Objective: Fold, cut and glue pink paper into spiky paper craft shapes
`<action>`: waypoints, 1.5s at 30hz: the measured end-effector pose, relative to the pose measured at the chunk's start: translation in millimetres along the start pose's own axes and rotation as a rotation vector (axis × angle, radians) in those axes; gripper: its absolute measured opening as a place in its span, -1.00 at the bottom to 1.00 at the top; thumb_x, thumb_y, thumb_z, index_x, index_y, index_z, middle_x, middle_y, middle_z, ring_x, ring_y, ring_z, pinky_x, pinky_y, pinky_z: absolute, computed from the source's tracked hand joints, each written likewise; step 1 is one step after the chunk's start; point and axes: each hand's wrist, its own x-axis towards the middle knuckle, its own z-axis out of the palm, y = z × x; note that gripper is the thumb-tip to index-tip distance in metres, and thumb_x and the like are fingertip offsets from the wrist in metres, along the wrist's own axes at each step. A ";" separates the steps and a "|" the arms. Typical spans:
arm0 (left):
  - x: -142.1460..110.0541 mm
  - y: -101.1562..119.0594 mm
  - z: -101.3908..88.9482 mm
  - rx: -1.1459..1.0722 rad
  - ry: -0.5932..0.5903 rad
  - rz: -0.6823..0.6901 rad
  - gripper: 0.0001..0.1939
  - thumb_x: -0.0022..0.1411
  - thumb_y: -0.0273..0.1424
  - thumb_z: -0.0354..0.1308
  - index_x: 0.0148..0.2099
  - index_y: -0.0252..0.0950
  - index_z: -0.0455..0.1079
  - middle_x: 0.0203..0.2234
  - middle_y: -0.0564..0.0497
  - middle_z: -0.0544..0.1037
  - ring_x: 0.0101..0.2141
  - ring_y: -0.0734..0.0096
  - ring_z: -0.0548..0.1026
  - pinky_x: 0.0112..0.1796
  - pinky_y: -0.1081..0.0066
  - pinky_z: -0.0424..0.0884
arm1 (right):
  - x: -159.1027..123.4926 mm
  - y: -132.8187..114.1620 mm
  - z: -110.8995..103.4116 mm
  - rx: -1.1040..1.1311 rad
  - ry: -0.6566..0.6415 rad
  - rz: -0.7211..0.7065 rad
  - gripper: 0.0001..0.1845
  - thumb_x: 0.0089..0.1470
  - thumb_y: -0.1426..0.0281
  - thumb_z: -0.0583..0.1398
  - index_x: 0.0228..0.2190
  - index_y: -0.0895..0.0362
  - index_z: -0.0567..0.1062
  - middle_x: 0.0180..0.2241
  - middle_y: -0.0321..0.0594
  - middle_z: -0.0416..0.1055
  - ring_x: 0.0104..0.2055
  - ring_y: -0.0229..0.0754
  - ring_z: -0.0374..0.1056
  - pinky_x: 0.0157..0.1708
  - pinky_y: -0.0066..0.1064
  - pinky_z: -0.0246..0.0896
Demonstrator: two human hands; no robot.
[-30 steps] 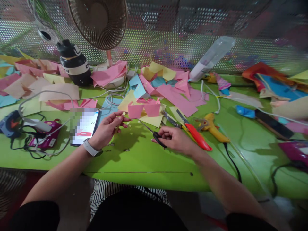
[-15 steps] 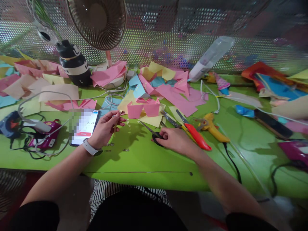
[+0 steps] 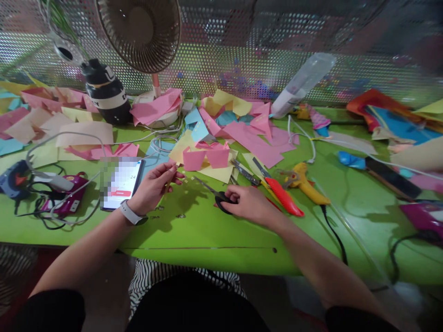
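My right hand (image 3: pixel 247 203) grips a pair of scissors (image 3: pixel 219 195) by its black handles, the blades pointing left and away from me. My left hand (image 3: pixel 157 182) is raised above the table with thumb and forefinger pinched; whatever is between them is too small to name. Tiny yellow paper bits (image 3: pixel 187 179) lie between that hand and the scissor tips. Just beyond stands a folded pink paper piece (image 3: pixel 207 157), shaped like a pair of spectacles, by a yellow sheet (image 3: pixel 219 174). Left of my left wrist lies a lit phone (image 3: pixel 119 196).
Right of my right hand lie a red-handled cutter (image 3: pixel 284 196), pliers (image 3: pixel 245 173) and a yellow glue gun (image 3: pixel 308 184). A fan (image 3: pixel 140 34), black bottle (image 3: pixel 107 94), clear bottle (image 3: pixel 304 83) and coloured paper scraps line the back. Cables and a purple box (image 3: pixel 69 196) sit left.
The scissors have shifted slightly left and nearer to me in my right hand. My left hand has moved a little to the right, its fingers rearranged.
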 end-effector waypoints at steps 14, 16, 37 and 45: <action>-4.7 -9.4 2.5 0.069 -0.141 -0.062 -0.74 0.22 -0.30 0.29 -0.10 -0.32 0.43 -0.23 -0.05 0.63 -0.36 0.55 0.54 -0.47 0.60 0.35 | -3.7 -7.6 -9.2 0.698 -0.292 -0.014 -0.54 -0.21 0.09 0.45 -0.48 0.14 0.41 -0.60 -0.39 0.33 -0.56 -0.35 0.25 -0.56 -0.48 0.21; -4.5 -10.1 2.3 0.078 -0.146 -0.058 -0.75 0.24 -0.30 0.27 -0.09 -0.32 0.43 -0.21 -0.06 0.63 -0.34 0.53 0.55 -0.46 0.59 0.35 | -3.6 -7.2 -8.4 0.687 -0.295 -0.002 -0.54 -0.21 0.10 0.45 -0.49 0.14 0.41 -0.61 -0.39 0.33 -0.56 -0.34 0.26 -0.56 -0.47 0.21; -5.6 -15.4 3.9 0.182 -0.177 -0.015 -0.70 0.24 -0.23 0.26 -0.08 -0.32 0.44 -0.16 -0.14 0.63 -0.34 0.47 0.57 -0.45 0.54 0.37 | -2.8 -11.2 -3.4 0.676 -0.278 0.009 -0.50 -0.29 0.06 0.47 -0.51 0.14 0.41 -0.63 -0.40 0.33 -0.58 -0.36 0.24 -0.59 -0.49 0.19; -7.2 -16.5 5.1 0.178 -0.158 -0.001 -0.74 0.26 -0.26 0.24 -0.08 -0.31 0.43 -0.17 -0.12 0.63 -0.34 0.49 0.56 -0.45 0.54 0.37 | -2.2 -7.6 -1.6 0.691 -0.300 0.004 -0.53 -0.23 0.09 0.46 -0.48 0.16 0.43 -0.60 -0.38 0.34 -0.55 -0.35 0.26 -0.56 -0.49 0.23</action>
